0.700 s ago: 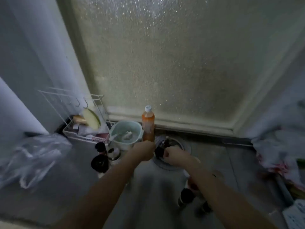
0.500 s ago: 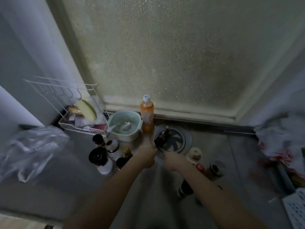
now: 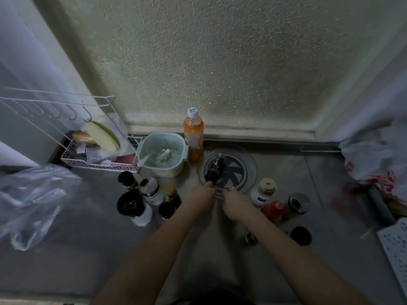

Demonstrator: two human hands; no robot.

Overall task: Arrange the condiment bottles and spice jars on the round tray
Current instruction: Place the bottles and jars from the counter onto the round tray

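Observation:
A clear round tray (image 3: 248,170) with a pinwheel pattern lies on the grey counter below the frosted window. One dark sauce bottle (image 3: 214,168) stands on its left part. My left hand (image 3: 202,200) reaches to the tray's near rim, its fingertips closed at the base of that bottle. Beside it, my right hand (image 3: 235,202) pinches the near rim. Left of the tray stand several dark-capped bottles and jars (image 3: 132,203). To its right are a white jar with a beige cap (image 3: 264,190), a red-capped bottle (image 3: 275,210) and a glass jar (image 3: 298,202).
A tall orange bottle (image 3: 193,137) and a pale green basket bowl (image 3: 163,155) stand just behind the tray's left side. A white wire rack (image 3: 97,150) sits far left, with a plastic bag (image 3: 33,194) in front. Another bag (image 3: 378,155) and a perforated white board (image 3: 396,249) lie right.
My hands have drawn back from around the dark bottle to the tray's near rim; the bottle now stands on the tray. My view has tilted down, showing more jars.

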